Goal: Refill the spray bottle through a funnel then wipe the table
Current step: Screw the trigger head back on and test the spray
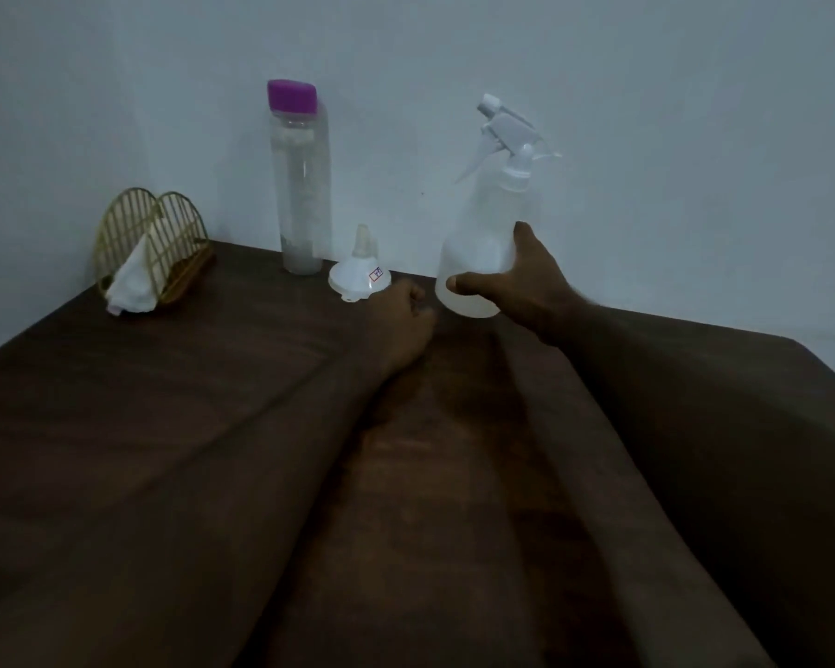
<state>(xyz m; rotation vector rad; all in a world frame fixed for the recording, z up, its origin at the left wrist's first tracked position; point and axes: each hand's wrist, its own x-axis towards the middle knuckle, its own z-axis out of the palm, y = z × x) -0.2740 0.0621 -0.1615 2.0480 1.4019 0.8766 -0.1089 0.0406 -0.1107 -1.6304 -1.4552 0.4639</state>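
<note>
Judging from the head view, the task has barely begun. The spray bottle (488,224) stands upright at the far edge of the worktop (165,426), long axis vertical, its spray head on and the nozzle pointing left. The right hand (526,282) holds its lower body, thumb in front, fingers wrapped behind. The left hand (401,315) lies beside the funnel (360,277), fingers curled in, holding nothing. The funnel sits mouth-down and the water bottle (301,185) is capped. Filling and wiping remain.

Bare left hand (400,316), bare right hand (533,282)
</note>
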